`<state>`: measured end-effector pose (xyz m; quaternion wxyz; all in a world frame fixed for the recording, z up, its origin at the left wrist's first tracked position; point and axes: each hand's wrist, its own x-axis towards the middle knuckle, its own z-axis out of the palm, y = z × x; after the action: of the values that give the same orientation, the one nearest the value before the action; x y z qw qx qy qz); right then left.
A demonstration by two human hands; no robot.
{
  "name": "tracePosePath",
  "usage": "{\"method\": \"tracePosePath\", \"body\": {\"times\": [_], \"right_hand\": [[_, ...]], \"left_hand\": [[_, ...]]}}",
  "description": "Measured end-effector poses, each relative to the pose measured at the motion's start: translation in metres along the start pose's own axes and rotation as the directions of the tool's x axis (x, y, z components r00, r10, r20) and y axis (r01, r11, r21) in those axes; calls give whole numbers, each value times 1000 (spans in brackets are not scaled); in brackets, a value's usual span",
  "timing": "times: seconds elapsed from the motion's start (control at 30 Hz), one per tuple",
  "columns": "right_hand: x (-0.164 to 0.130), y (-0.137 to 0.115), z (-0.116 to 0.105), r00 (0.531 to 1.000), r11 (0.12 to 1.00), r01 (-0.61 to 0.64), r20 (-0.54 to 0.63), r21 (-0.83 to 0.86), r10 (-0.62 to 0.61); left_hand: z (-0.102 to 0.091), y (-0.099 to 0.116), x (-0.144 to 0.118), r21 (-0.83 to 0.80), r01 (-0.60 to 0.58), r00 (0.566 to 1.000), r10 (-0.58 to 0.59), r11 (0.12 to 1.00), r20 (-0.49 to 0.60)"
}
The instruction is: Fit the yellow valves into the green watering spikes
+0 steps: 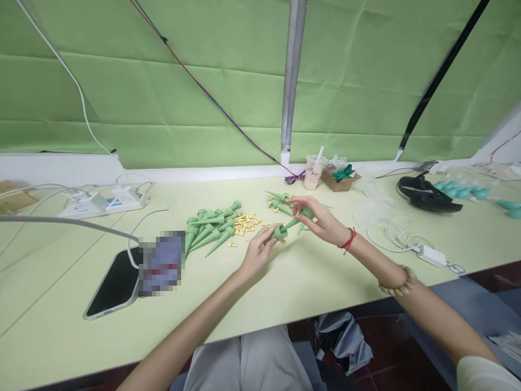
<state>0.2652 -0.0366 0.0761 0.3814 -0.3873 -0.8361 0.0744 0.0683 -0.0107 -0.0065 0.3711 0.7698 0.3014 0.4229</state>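
Pixel-blurred patch (160, 263) beside phone (115, 282)

Spikes (211, 231) left – bare table (309, 277) nearer

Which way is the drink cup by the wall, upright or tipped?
Upright: the drink cup stands on its base on the table, straw pointing up.

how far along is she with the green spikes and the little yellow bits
Looks done: a pile of green spikes lies grouped left of the hands. In hand: the left hand and right hand hold one green spike between them. Left: loose yellow pieces remain scattered on the table, and a few more spikes lie behind the hands. How many are finished cannot be told.
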Motion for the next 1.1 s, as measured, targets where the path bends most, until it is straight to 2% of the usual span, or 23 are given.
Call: {"method": "tracePosePath", "body": {"times": [0.13,0.27,0.37,0.5,0.63,0.77,0.87,0.97,1.0,1.07,1.1], "right_hand": [[-2,-21,-9,997,998,35,-60,-45,-38],[-2,-35,-8,993,989,112,36,-92,-109],[1,-33,1,985,977,157,89,-147,-145],[3,-26,11,986,974,136,121,-183,-115],[-1,-23,19,990,981,98,117,-166,-79],[-8,-22,29,993,996,50,110,-76,-41],[-10,-7,27,994,996,-76,87,47,71],[-15,27,10,970,965,-241,4,103,242],[-19,42,3,958,957,-283,-28,60,285],[-33,73,-10,935,927,-353,-93,-127,343],[-42,87,-13,920,892,-391,-83,-227,383]], "left_hand": [[0,2,-9,-94,42,997,-47,995,-56],[1,4,-12,-132,61,996,-68,989,-51],[3,5,-11,-72,10,998,-15,997,-66],[6,3,-9,-38,20,997,-23,999,-78],[9,2,-10,-58,20,997,-24,998,-73],[11,4,-6,-13,12,999,-13,1000,-41],[12,2,5,-27,81,997,-81,996,3],[11,-5,16,-69,174,985,-173,982,11],[11,-8,19,-96,190,982,-190,977,12],[11,-12,22,-176,213,977,-212,961,24],[11,-13,22,-221,229,973,-227,948,36]]}}
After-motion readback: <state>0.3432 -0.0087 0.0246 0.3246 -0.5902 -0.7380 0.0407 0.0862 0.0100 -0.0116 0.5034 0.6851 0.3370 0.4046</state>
